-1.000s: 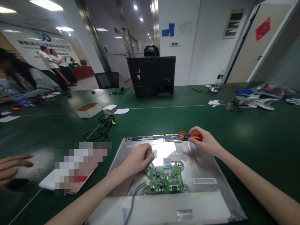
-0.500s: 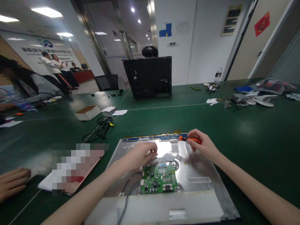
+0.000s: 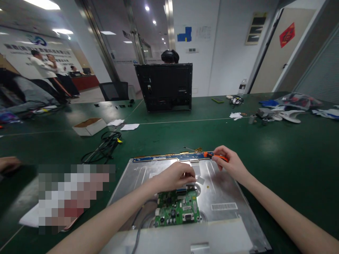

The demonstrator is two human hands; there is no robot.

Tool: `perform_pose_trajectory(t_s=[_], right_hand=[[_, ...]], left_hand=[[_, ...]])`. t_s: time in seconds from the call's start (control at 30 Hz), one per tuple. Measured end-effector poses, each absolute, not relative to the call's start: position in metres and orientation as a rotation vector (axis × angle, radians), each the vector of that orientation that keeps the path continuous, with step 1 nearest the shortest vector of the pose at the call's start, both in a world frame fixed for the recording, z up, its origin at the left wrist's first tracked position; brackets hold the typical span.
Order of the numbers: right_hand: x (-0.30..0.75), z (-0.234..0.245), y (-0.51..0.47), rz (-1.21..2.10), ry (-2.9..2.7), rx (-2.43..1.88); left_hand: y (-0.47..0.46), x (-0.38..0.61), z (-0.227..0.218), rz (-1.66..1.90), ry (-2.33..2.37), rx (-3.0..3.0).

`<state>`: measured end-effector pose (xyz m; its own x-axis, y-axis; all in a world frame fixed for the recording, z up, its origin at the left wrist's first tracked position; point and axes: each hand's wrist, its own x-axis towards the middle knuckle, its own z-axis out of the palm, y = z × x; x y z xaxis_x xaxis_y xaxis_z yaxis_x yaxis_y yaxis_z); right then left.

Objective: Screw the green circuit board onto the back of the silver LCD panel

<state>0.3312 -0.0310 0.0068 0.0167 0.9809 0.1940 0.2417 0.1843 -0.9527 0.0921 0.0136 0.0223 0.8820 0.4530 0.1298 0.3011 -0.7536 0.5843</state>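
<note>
A silver monitor panel point(image 3: 225, 192) lies back side up on the green table point(image 3: 278, 148). A green circuit board point(image 3: 178, 211) sits at its middle, with grey cables running off toward me. My left hand point(image 3: 174, 176) rests curled just above the board, its fingers pinched at the flat ribbon cable point(image 3: 194, 168) there. My right hand point(image 3: 229, 163) is at the panel's far edge, closed on an orange-handled screwdriver point(image 3: 215, 155). A blue strip board point(image 3: 169, 158) runs along that far edge.
A black monitor housing point(image 3: 165, 86) stands upright at the back. A small cardboard box point(image 3: 88, 126) and black cables point(image 3: 104, 144) lie to the left. Another person's hand point(image 3: 7, 163) shows at the left edge. White parts and bags point(image 3: 286, 114) lie at the right.
My left hand has slid right, from the panel's left of centre to the ribbon cable above the board. My right hand has kept its place. The other person's hand has drawn back left.
</note>
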Motion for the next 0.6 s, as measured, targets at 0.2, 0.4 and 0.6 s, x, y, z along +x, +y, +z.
perform_pose_trajectory(t_s=[0.2,0.4,0.6], right_hand=[[0.3317,0.0055,-0.0317,0.908,-1.449,-1.264],[0.3327,0.0029,-0.033,0.903,-1.469,-1.277],[0.3314,-0.0011,-0.0338,0.912,-1.491,-1.282]], left_hand=[[0.0074,0.0913,0.0225,0.317,0.477,2.463],[0.007,0.0943,0.0165,0.259,0.529,2.349],[0.0053,0.0969,0.014,0.236,0.559,2.346]])
